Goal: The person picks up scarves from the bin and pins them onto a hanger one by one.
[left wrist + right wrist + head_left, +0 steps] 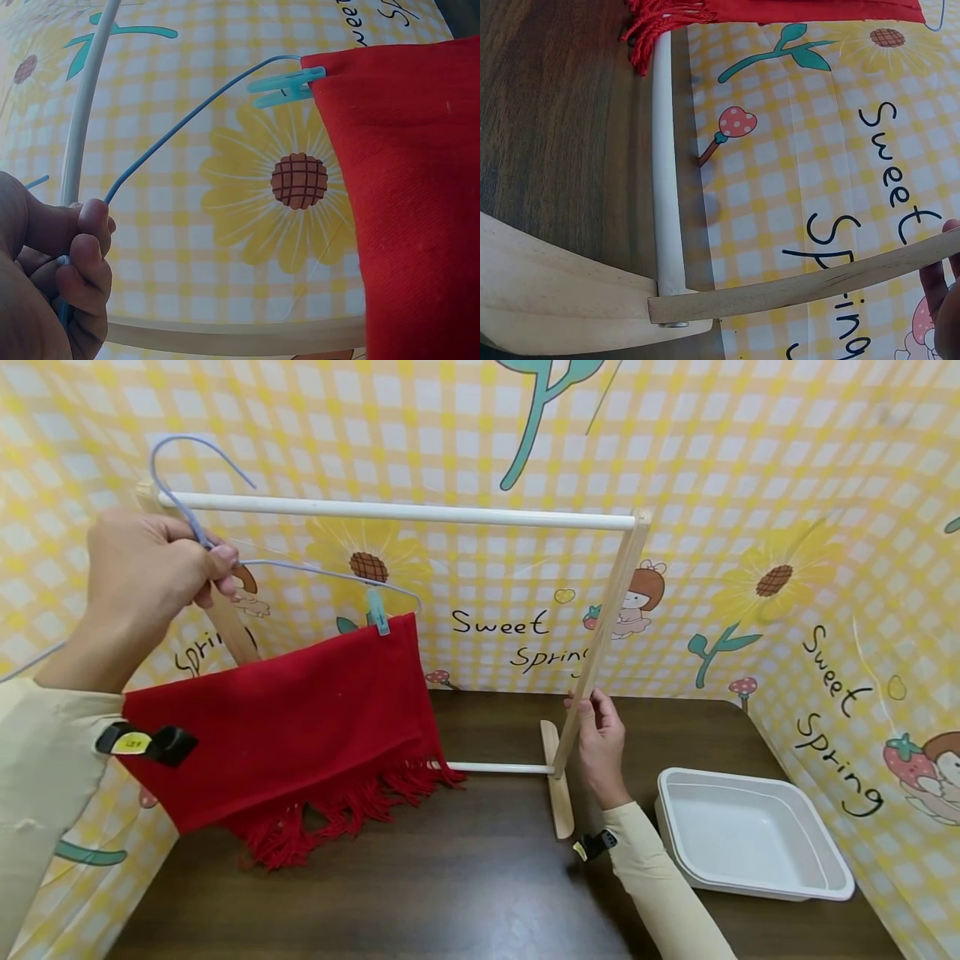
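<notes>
Pinched at the base of its hook, a blue wire hanger (pixel 300 567) is held up by my left hand (pixel 150 572) near the rack's upper left corner. From the hanger hangs a red fringed scarf (pixel 300 727), folded over. A teal clothespin (pixel 378 612) clips the scarf close to the hanger's right end; it also shows in the left wrist view as a teal clip (pixel 289 86). My right hand (pixel 602 743) grips the right wooden upright (pixel 603 627) of the rack low down, fingers behind it and thumb in front. The hanger's hook stands beside the white top bar (pixel 405 513).
A white plastic basin (pixel 750 835) sits on the dark wooden table (pixel 465 877) to the right. The rack's wooden foot (pixel 557 781) and white lower bar (pixel 498 767) are near the table's back. Behind hangs a yellow checked cloth (pixel 465 452).
</notes>
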Motion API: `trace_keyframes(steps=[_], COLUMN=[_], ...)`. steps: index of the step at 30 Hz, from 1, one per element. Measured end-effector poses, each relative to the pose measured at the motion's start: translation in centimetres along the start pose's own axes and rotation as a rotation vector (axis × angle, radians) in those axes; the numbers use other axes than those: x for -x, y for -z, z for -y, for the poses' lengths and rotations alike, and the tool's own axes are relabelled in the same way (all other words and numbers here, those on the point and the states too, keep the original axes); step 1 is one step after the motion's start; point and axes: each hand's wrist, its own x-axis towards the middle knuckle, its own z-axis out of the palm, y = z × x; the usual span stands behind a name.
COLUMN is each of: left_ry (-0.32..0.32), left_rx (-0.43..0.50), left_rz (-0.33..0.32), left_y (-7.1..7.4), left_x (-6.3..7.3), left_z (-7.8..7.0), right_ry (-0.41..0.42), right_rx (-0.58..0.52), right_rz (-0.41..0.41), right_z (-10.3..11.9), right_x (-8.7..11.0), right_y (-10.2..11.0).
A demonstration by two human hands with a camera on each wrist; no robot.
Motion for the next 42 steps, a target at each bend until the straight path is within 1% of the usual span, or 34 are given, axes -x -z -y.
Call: trace_keyframes(steps=[4, 5, 7, 9, 12, 13, 15, 17, 20, 22, 28, 35, 42], left_ry=[-0.008, -0.011, -0.025, -0.043, -0.076, -0.076, -0.072, -0.044, -0.02, -0.008, -0.004, 0.006, -0.014], left_rx=[-0.005, -0.024, -0.061, -0.078, -0.08, -0.078, -0.066, -0.045, 0.005, 0.021, 0.009, -0.002, -0.019], left_rz=[-0.002, -0.003, -0.01, -0.018, -0.028, -0.029, -0.028, -0.016, -0.001, 0.003, -0.005, -0.022, -0.015], left_y=[0.1, 0.2, 0.2, 0.3, 0.3, 0.3, 0.2, 0.1, -0.1, -0.1, -0.3, -0.4, -0.4], left_x=[-0.1, -0.1, -0.1, 0.0, 0.0, -0.1, -0.2, -0.2, -0.3, -0.3, -0.2, -0.3, -0.1], left_z=[-0.2, -0.3, -0.4, -0.5, -0.7, -0.8, -0.8, -0.7, -0.3, 0.1, 0.8, 0.6, 0.8], right_ry=[0.005, 0.006, 0.006, 0.005, 0.008, 0.008, 0.011, 0.015, 0.022, 0.019, 0.0, 0.017, -0.004], right_rx=[0.0, -0.001, -0.005, -0.006, -0.012, -0.015, -0.018, -0.026, -0.025, -0.022, -0.021, -0.011, -0.009], right_rz=[0.004, 0.004, 0.003, 0.003, 0.001, 0.0, -0.002, -0.002, -0.002, 0.0, -0.004, 0.002, -0.004], right_z=[-0.1, -0.1, -0.2, -0.2, -0.2, -0.2, -0.2, -0.2, 0.0, 0.0, -0.1, 0.0, 0.0], right_x=[0.0, 0.0, 0.0, 0.0, -0.1, -0.1, -0.2, -0.3, -0.3, -0.3, -0.1, -0.3, 0.0], right_y=[0.0, 0.0, 0.0, 0.0, 0.0, 0.0, 0.1, 0.1, 0.1, 0.0, 0.0, 0.0, 0.0])
